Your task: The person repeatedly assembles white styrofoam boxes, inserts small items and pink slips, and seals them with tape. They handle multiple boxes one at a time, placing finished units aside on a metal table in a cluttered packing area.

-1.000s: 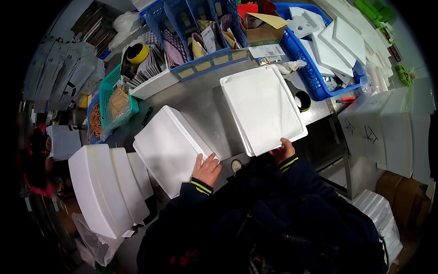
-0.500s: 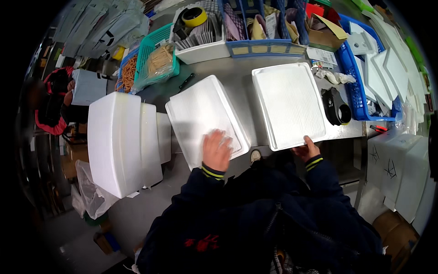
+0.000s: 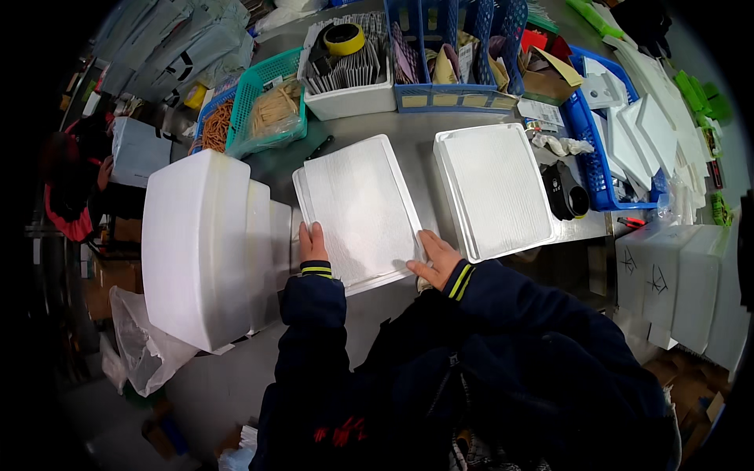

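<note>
A white foam box (image 3: 361, 204) lies at a slant on the counter, its top covered by a pale ribbed sheet. My left hand (image 3: 312, 243) rests along its left side, fingers extended and slightly apart. Along the near right corner is my right hand (image 3: 435, 257), fingers stretched out and thumb spread, touching the box. Another white box (image 3: 495, 188), topped with a similar sheet, sits to the right. Left of my left hand stand several larger nested white foam boxes (image 3: 196, 243).
A steel counter (image 3: 404, 133) holds a teal basket (image 3: 239, 102), a blue divider (image 3: 455, 98), a blue basket (image 3: 597, 173) of white panels and black tape (image 3: 565, 196). Foam boxes (image 3: 660, 282) stand right. Another person (image 3: 75, 196) works far left.
My right hand has left the right-hand box and moved left to the middle box's edge. My left hand has shifted from that box's top to its left side.
</note>
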`<state>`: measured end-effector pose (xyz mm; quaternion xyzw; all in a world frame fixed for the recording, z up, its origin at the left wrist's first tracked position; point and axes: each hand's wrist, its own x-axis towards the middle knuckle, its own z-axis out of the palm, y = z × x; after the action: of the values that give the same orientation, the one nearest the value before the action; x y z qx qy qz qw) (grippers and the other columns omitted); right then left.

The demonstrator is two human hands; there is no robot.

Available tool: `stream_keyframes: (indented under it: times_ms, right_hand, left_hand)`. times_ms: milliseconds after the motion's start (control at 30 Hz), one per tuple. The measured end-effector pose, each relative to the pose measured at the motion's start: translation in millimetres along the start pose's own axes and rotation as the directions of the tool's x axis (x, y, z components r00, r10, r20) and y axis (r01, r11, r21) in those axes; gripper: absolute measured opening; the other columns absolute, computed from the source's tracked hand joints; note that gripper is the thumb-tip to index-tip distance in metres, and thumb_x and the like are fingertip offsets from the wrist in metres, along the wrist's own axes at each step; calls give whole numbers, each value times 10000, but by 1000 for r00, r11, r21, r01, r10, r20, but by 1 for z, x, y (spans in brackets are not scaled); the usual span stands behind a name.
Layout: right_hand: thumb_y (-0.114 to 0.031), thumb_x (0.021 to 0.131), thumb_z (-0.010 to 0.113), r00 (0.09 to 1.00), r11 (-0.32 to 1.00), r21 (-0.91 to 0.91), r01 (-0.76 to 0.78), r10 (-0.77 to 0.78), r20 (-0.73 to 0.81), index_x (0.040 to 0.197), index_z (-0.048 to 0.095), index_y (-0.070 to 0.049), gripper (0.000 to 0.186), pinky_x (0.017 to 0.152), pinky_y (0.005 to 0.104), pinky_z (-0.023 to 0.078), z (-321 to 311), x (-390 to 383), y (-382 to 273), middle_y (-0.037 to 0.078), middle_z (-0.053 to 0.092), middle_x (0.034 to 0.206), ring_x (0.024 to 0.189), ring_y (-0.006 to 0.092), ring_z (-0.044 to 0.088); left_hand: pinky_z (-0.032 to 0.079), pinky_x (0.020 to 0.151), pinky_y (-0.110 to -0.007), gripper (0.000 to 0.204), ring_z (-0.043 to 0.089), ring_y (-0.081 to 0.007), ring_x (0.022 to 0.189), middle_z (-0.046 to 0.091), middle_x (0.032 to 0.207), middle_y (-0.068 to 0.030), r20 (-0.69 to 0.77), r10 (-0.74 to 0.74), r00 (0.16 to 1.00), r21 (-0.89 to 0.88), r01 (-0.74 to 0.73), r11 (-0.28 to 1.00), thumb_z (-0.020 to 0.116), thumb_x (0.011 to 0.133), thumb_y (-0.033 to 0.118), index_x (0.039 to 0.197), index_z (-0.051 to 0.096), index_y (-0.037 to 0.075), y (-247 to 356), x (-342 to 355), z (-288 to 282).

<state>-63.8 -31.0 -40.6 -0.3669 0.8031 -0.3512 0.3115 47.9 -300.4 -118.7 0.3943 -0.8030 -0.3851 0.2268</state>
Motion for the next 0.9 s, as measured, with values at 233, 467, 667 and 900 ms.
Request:
stream_keyframes:
  times_ms: [233, 467, 667, 900]
  right_hand:
    - [-393, 851, 485, 1000, 999, 43, 1, -1, -6, 1253, 287, 92, 660, 982, 363, 300, -5, -5, -10, 292, 330, 1272, 1179, 384, 344]
    - [-308, 803, 558, 987, 972, 199, 124, -101, -125, 1182, 449, 27, 517, 842, 381, 416, -8, -17, 23, 228, 523, 1101, 973, 349, 522]
    - [-210, 782, 558, 887, 965, 235, 117, 5, -461, 1054, 574, -54, 313, 673, 308, 487, -78, -41, 62, 106, 627, 874, 728, 223, 614]
    - [-171, 785, 557, 639, 892, 449, 47, 319, -700, 1018, 568, 14, 298, 636, 252, 468, -221, -49, 146, 96, 631, 766, 679, 139, 603]
  left_hand:
    - [152, 1009, -517, 546, 205, -360, 1266, 247, 1371, -169, 129, 415, 901, 406, -430, 806, 494, 837, 332, 1287, 348, 59, 113, -1, 9]
    - [134, 984, -594, 563, 199, -346, 1277, 302, 1363, -109, 265, 218, 939, 681, -342, 647, 491, 796, 462, 1277, 395, 185, 94, 6, 38]
    - [147, 993, -568, 549, 208, -307, 1285, 260, 1392, -74, 265, 197, 944, 769, -330, 548, 408, 852, 480, 1316, 328, 197, 95, -1, 56]
    - [168, 1000, -531, 524, 250, -307, 1268, 297, 1368, -101, 189, 216, 958, 699, -286, 655, 461, 855, 346, 1294, 330, 91, 85, 10, 50]
